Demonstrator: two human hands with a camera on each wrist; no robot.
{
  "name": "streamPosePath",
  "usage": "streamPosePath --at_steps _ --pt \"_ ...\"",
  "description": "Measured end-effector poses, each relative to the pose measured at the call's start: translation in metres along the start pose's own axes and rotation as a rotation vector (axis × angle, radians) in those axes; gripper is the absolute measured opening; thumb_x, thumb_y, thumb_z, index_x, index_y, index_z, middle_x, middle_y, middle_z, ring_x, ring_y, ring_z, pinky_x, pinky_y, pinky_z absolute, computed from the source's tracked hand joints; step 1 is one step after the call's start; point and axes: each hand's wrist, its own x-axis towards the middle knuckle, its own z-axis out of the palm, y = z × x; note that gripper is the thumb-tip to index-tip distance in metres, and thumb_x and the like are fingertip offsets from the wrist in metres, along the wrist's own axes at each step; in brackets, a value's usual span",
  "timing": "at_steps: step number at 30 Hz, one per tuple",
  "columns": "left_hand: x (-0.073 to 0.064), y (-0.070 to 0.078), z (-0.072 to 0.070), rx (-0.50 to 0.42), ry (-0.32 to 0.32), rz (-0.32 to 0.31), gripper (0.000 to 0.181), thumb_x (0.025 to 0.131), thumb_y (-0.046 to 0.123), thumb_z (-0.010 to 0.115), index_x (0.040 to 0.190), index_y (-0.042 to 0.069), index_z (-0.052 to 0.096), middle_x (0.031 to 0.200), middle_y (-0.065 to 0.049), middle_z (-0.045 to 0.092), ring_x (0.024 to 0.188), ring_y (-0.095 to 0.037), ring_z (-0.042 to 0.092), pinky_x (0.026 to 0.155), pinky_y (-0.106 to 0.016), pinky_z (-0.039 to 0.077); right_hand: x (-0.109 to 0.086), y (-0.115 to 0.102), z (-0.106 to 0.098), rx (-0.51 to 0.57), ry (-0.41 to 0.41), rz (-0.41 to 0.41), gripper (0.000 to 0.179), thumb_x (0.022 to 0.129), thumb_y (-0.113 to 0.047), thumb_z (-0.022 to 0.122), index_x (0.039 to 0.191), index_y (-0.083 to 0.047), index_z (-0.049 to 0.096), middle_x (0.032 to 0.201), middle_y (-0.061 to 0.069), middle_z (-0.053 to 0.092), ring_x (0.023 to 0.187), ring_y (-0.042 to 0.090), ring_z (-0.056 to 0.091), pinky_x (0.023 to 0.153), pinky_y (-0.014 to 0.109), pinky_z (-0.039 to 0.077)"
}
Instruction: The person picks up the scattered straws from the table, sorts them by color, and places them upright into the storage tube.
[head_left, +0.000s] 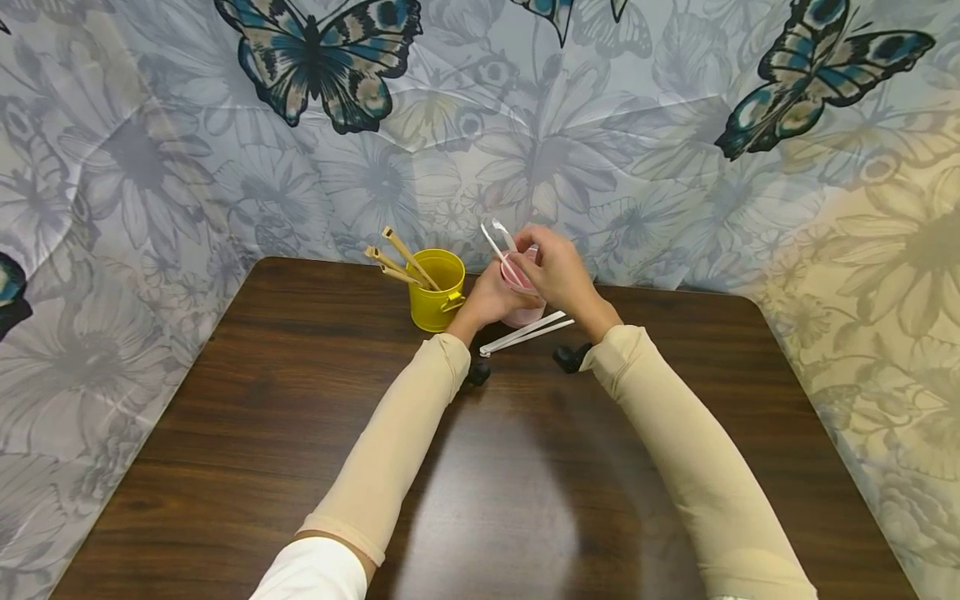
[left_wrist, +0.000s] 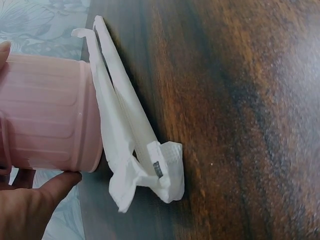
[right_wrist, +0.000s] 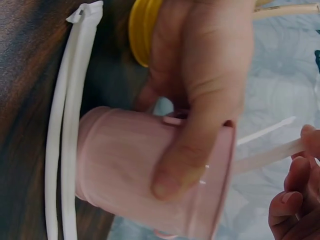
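A small pink bucket (head_left: 522, 317) stands near the table's back edge, its ribbed side (left_wrist: 45, 112) filling the left of the left wrist view. My left hand (head_left: 491, 295) grips this bucket, with the thumb (right_wrist: 172, 170) along its side near the rim. Over the opening, my right hand (head_left: 558, 271) pinches a white paper-wrapped straw (right_wrist: 270, 156) whose lower end is inside the bucket. Another slim white straw (right_wrist: 265, 131) leans out beside it. Against the bucket's foot, two more paper-wrapped straws (left_wrist: 120, 100) lie on the table, their wrappers crumpled at one end.
Left of the pink bucket stands a yellow bucket (head_left: 431, 310) with a small side handle. Several tan hollow sticks (head_left: 405, 254) lean out of it. A patterned cloth (head_left: 465, 167) hangs right behind the dark wooden table (head_left: 247, 400).
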Motion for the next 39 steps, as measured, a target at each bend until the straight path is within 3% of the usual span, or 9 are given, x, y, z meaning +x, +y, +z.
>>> streamPosePath --at_steps 6,13,21,27,32,35,36,39 --pt "0.000 0.002 0.000 -0.009 -0.004 0.022 0.082 0.073 0.010 0.090 0.145 0.009 0.051 0.134 -0.009 0.067 0.119 -0.020 0.064 0.109 -0.030 0.049 -0.004 0.003 0.005 -0.018 -0.019 0.025 0.015 0.094 -0.011 0.073 0.106 -0.004 0.067 0.096 0.011 0.070 0.068 0.020 0.053 0.062 0.030 0.043" --pt "-0.001 -0.001 0.001 0.012 -0.018 -0.013 0.082 0.076 0.018 0.089 0.147 0.014 0.050 0.140 -0.005 0.063 0.124 -0.018 0.061 0.110 -0.030 0.048 -0.010 0.003 0.002 -0.008 -0.035 0.060 0.016 0.095 -0.014 0.073 0.108 -0.006 0.068 0.103 0.011 0.071 0.084 0.025 0.060 0.076 0.036 0.049" --pt "-0.004 0.000 0.001 -0.036 0.000 -0.030 0.081 0.072 0.014 0.092 0.144 0.015 0.053 0.138 -0.006 0.064 0.123 -0.022 0.061 0.111 -0.035 0.048 -0.029 0.003 -0.009 -0.038 -0.034 0.035 0.016 0.095 -0.012 0.072 0.108 -0.004 0.068 0.090 0.010 0.065 0.070 0.019 0.053 0.063 0.027 0.043" --pt "-0.003 0.000 0.002 -0.021 0.029 -0.110 0.083 0.072 0.021 0.094 0.143 0.014 0.052 0.134 -0.007 0.065 0.120 -0.021 0.063 0.107 -0.035 0.050 -0.055 0.008 -0.019 -0.046 -0.045 0.032 0.015 0.093 -0.013 0.075 0.102 -0.004 0.067 0.082 0.008 0.064 0.066 0.015 0.053 0.058 0.023 0.043" --pt "-0.002 0.000 0.002 -0.009 0.045 -0.108 0.087 0.071 0.020 0.094 0.144 0.013 0.049 0.135 -0.008 0.064 0.122 -0.021 0.062 0.109 -0.034 0.049 -0.076 0.019 -0.020 -0.047 -0.106 0.055 0.013 0.093 -0.014 0.075 0.103 -0.008 0.070 0.092 0.006 0.071 0.068 0.015 0.054 0.061 0.024 0.045" --pt "-0.003 0.001 0.002 0.004 0.049 -0.116 0.088 0.070 0.018 0.095 0.144 0.012 0.048 0.134 -0.008 0.064 0.122 -0.021 0.062 0.109 -0.033 0.049 -0.088 0.029 -0.016 -0.034 -0.185 0.084 0.017 0.093 -0.013 0.075 0.108 -0.006 0.070 0.104 0.009 0.073 0.080 0.023 0.064 0.071 0.033 0.053" --pt "-0.004 0.002 0.002 0.009 0.049 -0.121 0.088 0.070 0.019 0.094 0.143 0.012 0.048 0.134 -0.009 0.064 0.122 -0.021 0.062 0.109 -0.034 0.049 -0.091 0.032 -0.014 -0.032 -0.221 0.097 0.019 0.093 -0.012 0.075 0.110 -0.004 0.070 0.107 0.011 0.072 0.087 0.027 0.068 0.081 0.037 0.056" --pt "-0.005 0.002 0.002 0.019 0.048 -0.131 0.088 0.070 0.019 0.094 0.143 0.010 0.046 0.134 -0.009 0.063 0.122 -0.022 0.062 0.109 -0.034 0.049 -0.099 0.040 -0.007 -0.054 -0.335 0.143 0.027 0.093 -0.014 0.075 0.116 0.000 0.069 0.116 0.015 0.069 0.111 0.034 0.067 0.101 0.049 0.052"
